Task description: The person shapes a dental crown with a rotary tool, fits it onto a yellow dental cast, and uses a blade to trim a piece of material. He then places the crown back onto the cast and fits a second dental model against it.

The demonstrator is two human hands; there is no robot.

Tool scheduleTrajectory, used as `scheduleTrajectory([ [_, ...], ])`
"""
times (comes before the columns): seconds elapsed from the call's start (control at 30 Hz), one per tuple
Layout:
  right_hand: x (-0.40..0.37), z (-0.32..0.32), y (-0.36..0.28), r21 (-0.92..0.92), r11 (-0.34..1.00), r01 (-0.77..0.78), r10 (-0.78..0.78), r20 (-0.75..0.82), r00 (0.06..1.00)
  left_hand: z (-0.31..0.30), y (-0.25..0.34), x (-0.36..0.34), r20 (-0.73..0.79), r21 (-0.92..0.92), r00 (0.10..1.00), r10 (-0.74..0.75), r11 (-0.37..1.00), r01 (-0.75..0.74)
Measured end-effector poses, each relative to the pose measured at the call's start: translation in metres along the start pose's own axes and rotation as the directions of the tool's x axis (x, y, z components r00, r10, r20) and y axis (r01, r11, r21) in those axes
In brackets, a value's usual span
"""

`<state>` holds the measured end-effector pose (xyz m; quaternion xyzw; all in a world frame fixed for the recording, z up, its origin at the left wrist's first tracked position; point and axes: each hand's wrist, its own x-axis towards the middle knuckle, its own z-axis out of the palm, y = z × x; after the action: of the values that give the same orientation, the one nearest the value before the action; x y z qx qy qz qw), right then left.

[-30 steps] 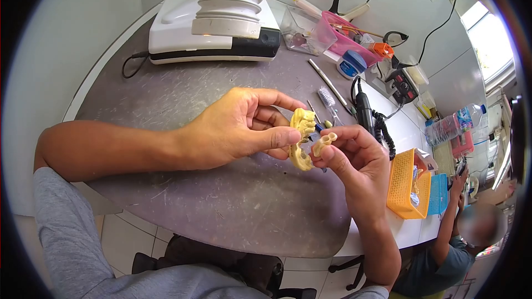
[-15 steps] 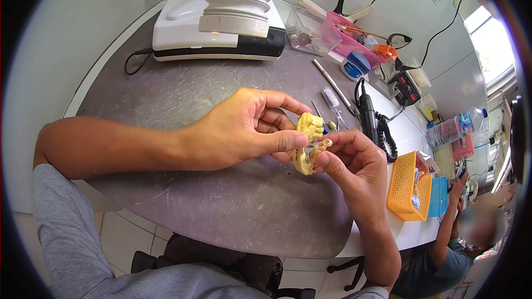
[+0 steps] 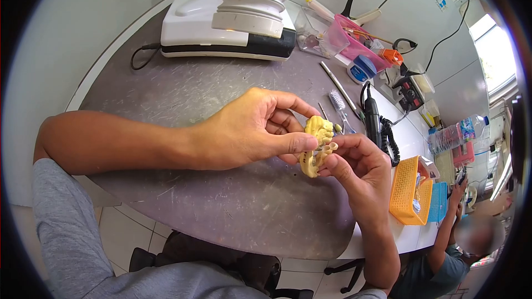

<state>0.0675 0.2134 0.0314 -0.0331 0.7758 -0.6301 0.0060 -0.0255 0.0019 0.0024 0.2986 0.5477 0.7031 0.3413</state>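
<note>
A yellow plaster dental model [image 3: 319,128] is held up over the grey worktop by both hands. My left hand [image 3: 252,130] pinches it from the left, thumb across the front and fingers curled behind. From the right, my right hand [image 3: 360,169] grips the lower part, with thumb and fingertips at a pale toothed piece [image 3: 328,149]. The two toothed parts lie close together, one above the other in this view. Fingers cover much of the model's back.
Behind the hands lie a small brush [image 3: 336,99], a pen-like tool [image 3: 339,86] and a black handpiece [image 3: 373,116] with coiled cord. A white machine with a hose [image 3: 194,8] stands at the back. Baskets [image 3: 407,194] are at right, near another person [image 3: 438,268].
The whole view has shifted slightly, moving the bench items rightward. Both hands keep their grip, and the model is turned a little, showing more of its lower side.
</note>
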Motion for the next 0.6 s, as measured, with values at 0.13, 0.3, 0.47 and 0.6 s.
scheduleTrajectory([
  [0.13, -0.0002, 0.0009, 0.0003, 0.014, 1.0, -0.002, 0.002, 0.004, 1.0, 0.0, 0.0019, -0.0015, 0.003, 0.001, 1.0, -0.006, 1.0, 0.006],
  [0.3, 0.0005, 0.0009, 0.0004, -0.008, 1.0, 0.01, -0.01, 0.006, 1.0, 0.0006, 0.0019, -0.002, 0.0, -0.019, 1.0, 0.004, 1.0, -0.004],
  [0.47, -0.0003, 0.002, -0.0007, -0.012, 1.0, 0.011, -0.011, 0.025, 1.0, 0.0, 0.0002, -0.0013, 0.003, -0.011, 1.0, 0.007, 1.0, -0.007],
  [0.6, -0.0005, 0.0003, 0.0011, -0.029, 0.999, 0.013, -0.012, 0.035, 0.999, 0.001, 0.0022, -0.0019, 0.002, -0.014, 1.0, -0.008, 1.0, 0.008],
])
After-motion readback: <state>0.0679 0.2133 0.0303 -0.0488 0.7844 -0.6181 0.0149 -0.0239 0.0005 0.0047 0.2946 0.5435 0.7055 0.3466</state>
